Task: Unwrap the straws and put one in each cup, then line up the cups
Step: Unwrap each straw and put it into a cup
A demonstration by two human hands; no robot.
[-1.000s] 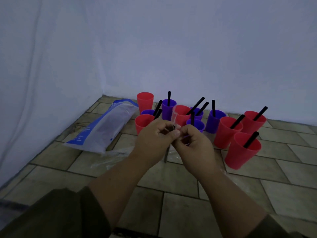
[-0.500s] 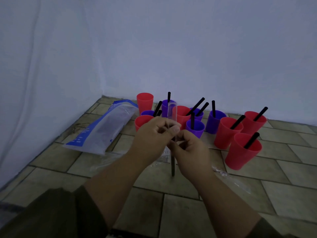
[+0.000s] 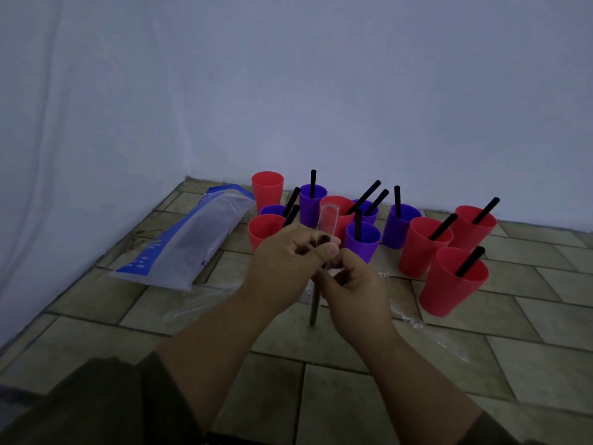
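A floor of beige rectangular stone tiles with dark grout lines [image 3: 369, 393] fills the lower half of the view. White draped fabric [image 3: 288, 91] hangs as a backdrop across the whole upper half and down the left side, meeting the floor at about 10 o'clock. A long clear plastic bag with blue printed edges [image 3: 189, 242] lies flat on the tiles at 9 o'clock, angled toward 1 o'clock.
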